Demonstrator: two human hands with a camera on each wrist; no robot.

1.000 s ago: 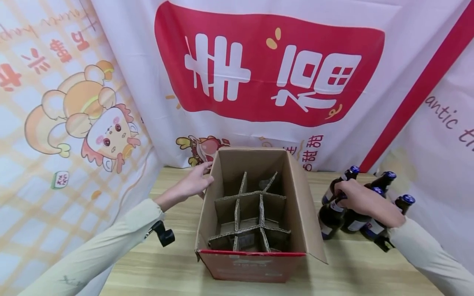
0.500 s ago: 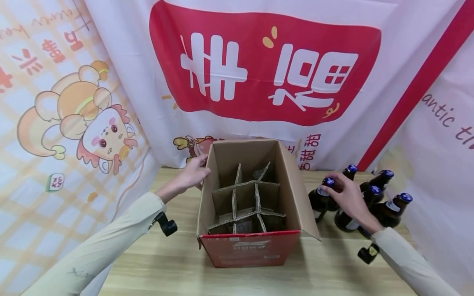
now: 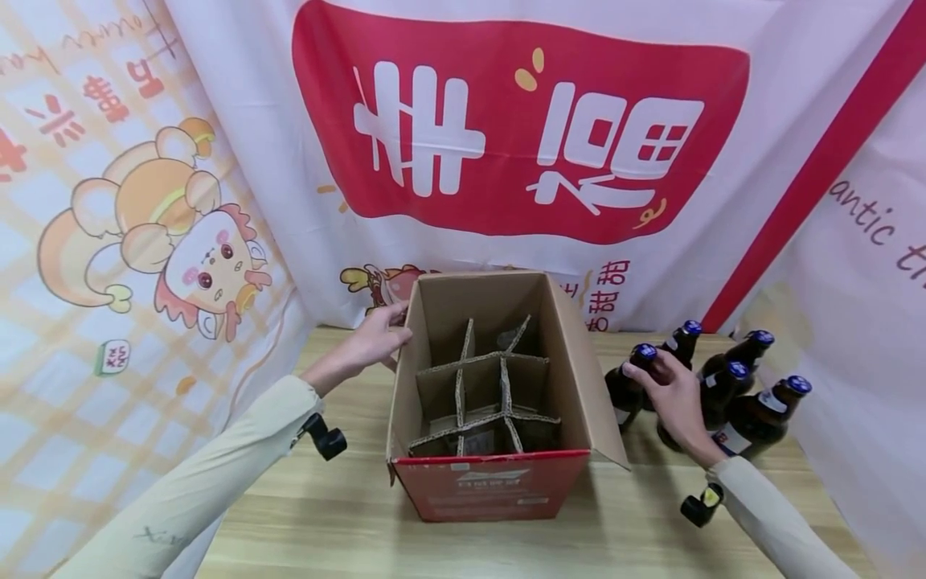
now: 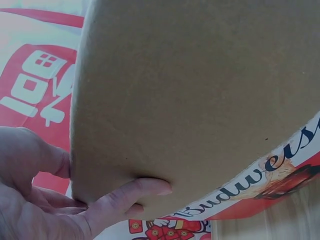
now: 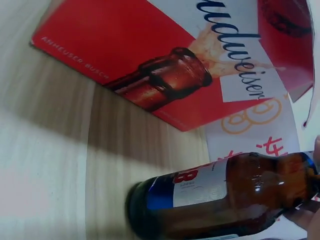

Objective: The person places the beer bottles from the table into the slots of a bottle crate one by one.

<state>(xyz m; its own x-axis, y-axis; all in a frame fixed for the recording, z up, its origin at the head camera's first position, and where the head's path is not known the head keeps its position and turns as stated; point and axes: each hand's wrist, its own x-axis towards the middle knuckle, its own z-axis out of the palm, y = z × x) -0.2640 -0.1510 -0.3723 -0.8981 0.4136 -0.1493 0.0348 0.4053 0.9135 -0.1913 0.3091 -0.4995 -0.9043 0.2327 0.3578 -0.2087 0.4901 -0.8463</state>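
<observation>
An open cardboard box (image 3: 492,492), red outside, stands mid-table with cardboard dividers (image 3: 483,363) forming its cells. At its far left edge my left hand (image 3: 370,342) grips the brown flap (image 4: 200,100); in the left wrist view a finger lies along the cardboard. Beside the box's right flap, my right hand (image 3: 676,400) holds a brown beer bottle (image 3: 622,388) by the neck, just below its blue cap. In the right wrist view this beer bottle (image 5: 200,195) shows a white and blue label, and its base is close over the table.
Several more capped beer bottles (image 3: 752,418) are grouped to the right of my right hand. The box's right flap (image 3: 595,378) leans outward near the held bottle. Printed cloths (image 3: 651,273) hang behind and at both sides of the wooden table (image 3: 311,507).
My right hand has drawn one beer bottle leftward from the group toward the box, then hardly moved over the last half second. My left hand stays on the flap.
</observation>
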